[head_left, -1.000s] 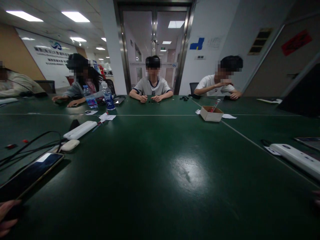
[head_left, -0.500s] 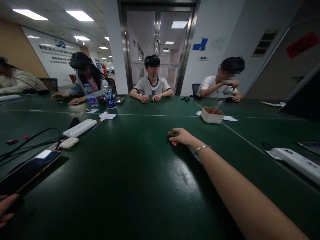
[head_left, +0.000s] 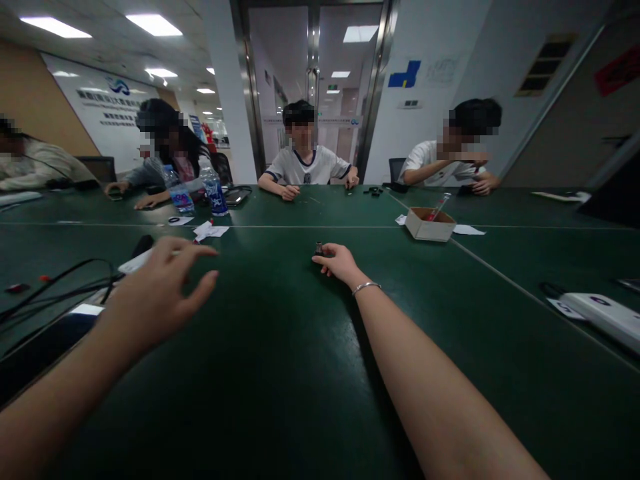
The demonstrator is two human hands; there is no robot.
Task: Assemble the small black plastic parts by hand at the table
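Observation:
My right hand [head_left: 341, 263] reaches far out over the green table [head_left: 300, 347], a bracelet on its wrist. Its fingertips pinch a small dark cylindrical part [head_left: 319, 249] that stands on the table. My left hand [head_left: 163, 287] hovers above the table at the left, fingers spread and holding nothing. It partly hides a white power strip [head_left: 131, 264] behind it.
Black cables [head_left: 55, 287] and a phone [head_left: 30, 347] lie at the left. A small cardboard box [head_left: 429, 224] sits at the right, another white power strip [head_left: 603, 315] at far right. Two water bottles [head_left: 214, 192] stand further back. Several people sit along the far side.
My left hand has risen from the lower left corner and stretched forward over the table. My right hand has slid a little further out and left with the small part.

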